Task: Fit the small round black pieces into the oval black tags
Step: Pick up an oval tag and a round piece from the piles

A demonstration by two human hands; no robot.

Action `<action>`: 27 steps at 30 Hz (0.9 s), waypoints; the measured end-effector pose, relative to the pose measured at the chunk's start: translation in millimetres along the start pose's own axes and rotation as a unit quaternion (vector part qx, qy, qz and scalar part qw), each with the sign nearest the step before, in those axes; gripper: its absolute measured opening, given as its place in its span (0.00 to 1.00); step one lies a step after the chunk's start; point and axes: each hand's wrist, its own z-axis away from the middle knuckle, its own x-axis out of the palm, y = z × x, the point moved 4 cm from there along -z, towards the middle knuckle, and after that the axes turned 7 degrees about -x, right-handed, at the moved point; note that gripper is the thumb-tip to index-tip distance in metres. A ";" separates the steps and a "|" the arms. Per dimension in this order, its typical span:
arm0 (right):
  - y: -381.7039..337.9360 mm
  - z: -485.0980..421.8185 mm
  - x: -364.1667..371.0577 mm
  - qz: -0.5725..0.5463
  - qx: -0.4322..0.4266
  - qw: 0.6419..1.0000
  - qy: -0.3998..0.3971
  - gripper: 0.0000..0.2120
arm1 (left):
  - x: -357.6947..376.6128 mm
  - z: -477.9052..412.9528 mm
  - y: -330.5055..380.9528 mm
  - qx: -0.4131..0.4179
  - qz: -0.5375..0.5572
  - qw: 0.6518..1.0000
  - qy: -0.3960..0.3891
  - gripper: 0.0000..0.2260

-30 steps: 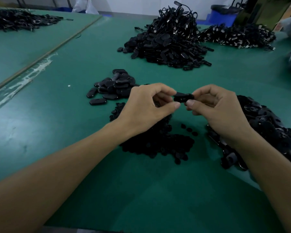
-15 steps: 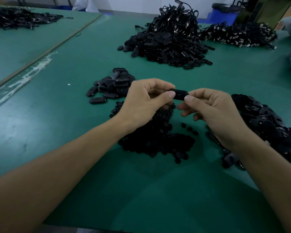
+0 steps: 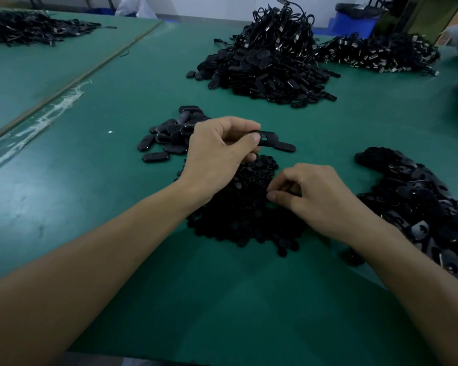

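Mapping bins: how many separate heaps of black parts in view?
6: round pieces nearest, closed oval tags behind-left, open tags right, corded tags centre back, clipped heap back right, sixth heap far left. More may sit off-frame.

Dim, bluish light; wide-angle bowing, blurred right edge.

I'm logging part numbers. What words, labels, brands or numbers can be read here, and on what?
None can be read.
The tag in the left hand shows only a cutout, no print.
Pale marks in the far pile are too small to read.
The blue bin shows no label.
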 end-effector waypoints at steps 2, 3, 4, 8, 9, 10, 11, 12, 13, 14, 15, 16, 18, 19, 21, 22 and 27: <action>-1.9 0.2 -0.8 0.004 -0.010 1.000 0.004 0.02 | 0.3 -0.2 -0.5 0.000 -0.004 1.000 -0.003 0.06; -2.6 0.2 -2.3 0.003 -0.013 1.000 0.018 0.03 | 0.1 -0.5 -0.7 0.000 -0.006 1.000 -0.003 0.06; -3.0 0.5 -4.6 -0.004 -0.013 0.999 0.039 0.04 | 0.0 -0.7 -1.2 0.002 -0.011 1.000 -0.004 0.06; -3.8 2.8 -17.0 -0.079 -0.014 0.986 0.144 0.06 | 1.6 0.2 -1.4 0.020 -0.029 0.999 -0.013 0.07; -3.5 3.2 -18.9 -0.110 -0.011 0.981 0.161 0.07 | 2.7 0.8 -1.6 0.022 -0.031 0.999 -0.016 0.06; -3.3 3.5 -20.5 -0.138 -0.008 0.975 0.175 0.08 | 3.4 1.3 -1.7 0.023 -0.030 0.999 -0.019 0.06; -3.3 3.6 -22.2 -0.160 -0.006 0.969 0.189 0.09 | 4.5 1.9 -1.9 0.022 -0.030 0.999 -0.022 0.06; -3.6 3.5 -23.9 -0.173 -0.005 0.964 0.202 0.09 | 5.4 2.4 -1.7 0.023 -0.032 0.999 -0.025 0.06; -3.8 3.6 -25.8 -0.182 -0.004 0.959 0.215 0.09 | 6.5 3.2 -1.2 0.024 -0.035 0.999 -0.031 0.06; -3.9 3.8 -27.3 -0.192 -0.002 0.955 0.225 0.09 | 7.6 4.5 -0.3 0.025 -0.036 0.998 -0.038 0.05; -3.5 3.8 -28.5 -0.201 0.000 0.951 0.233 0.09 | 8.7 5.7 0.8 0.028 -0.034 0.998 -0.045 0.05; -2.7 3.8 -29.0 -0.207 0.004 0.949 0.238 0.09 | 10.1 7.0 1.9 0.031 -0.033 0.998 -0.052 0.06; -1.0 4.0 -29.5 -0.215 0.011 0.946 0.244 0.10 | 13.2 9.3 4.0 0.038 -0.036 0.996 -0.065 0.07; -0.2 4.0 -29.5 -0.219 0.015 0.944 0.246 0.10 | 14.6 10.2 4.7 0.041 -0.039 0.996 -0.069 0.07; 0.8 3.5 -29.7 -0.226 0.018 0.942 0.247 0.10 | 16.2 11.0 5.6 0.045 -0.043 0.995 -0.075 0.08; 1.0 3.2 -29.4 -0.227 0.018 0.942 0.246 0.09 | 16.3 11.2 5.7 0.047 -0.044 0.995 -0.077 0.08; -0.2 2.3 -26.9 -0.220 0.020 0.946 0.238 0.11 | 16.9 12.2 7.1 0.070 -0.061 0.993 -0.079 0.07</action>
